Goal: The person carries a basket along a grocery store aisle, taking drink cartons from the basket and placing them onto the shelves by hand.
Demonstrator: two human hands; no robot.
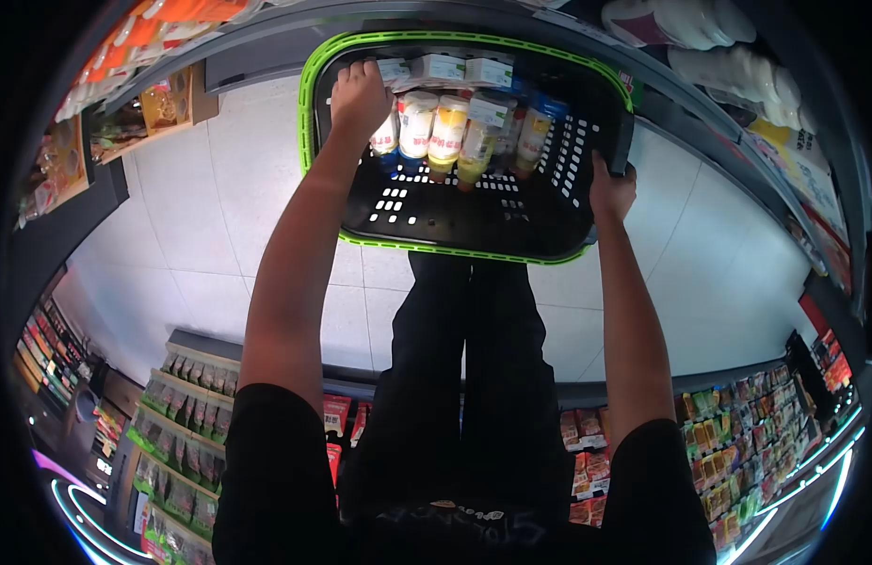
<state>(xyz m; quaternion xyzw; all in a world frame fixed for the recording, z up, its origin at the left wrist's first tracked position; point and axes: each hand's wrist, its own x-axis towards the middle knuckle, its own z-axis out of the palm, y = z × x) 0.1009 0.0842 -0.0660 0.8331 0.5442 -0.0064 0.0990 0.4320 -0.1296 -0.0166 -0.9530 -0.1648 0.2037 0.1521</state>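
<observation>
My left hand (361,99) is inside the upper left corner of the basket (436,226), knuckles up and fingers bent, beside the leftmost of the bottles (446,132). The fingertips are turned away from view, so I cannot tell whether they pinch anything. My right hand (613,193) is closed around the basket's right end, thumb over the inner side of the rim.

The basket, black with a green edge, fills the top centre of the frame. Along its upper half I have several pale and yellow bottles in a row, with one more bottle (535,137) a little apart at the right. As far as I can judge, loading is well begun: these are in, while the lower half has only its slotted base showing. Whether more belong there, or the row needs straightening, I cannot tell.

White printed labels (444,68) lie behind and over the bottles; I cannot make out what they are fixed to, nor read them. The bottles overlap, so I cannot count them surely. What bears the basket's weight is hidden too. Below it is pale floor (191,221); the shelves (177,405) at lower left blur and curve away, cut off by the dark border.
</observation>
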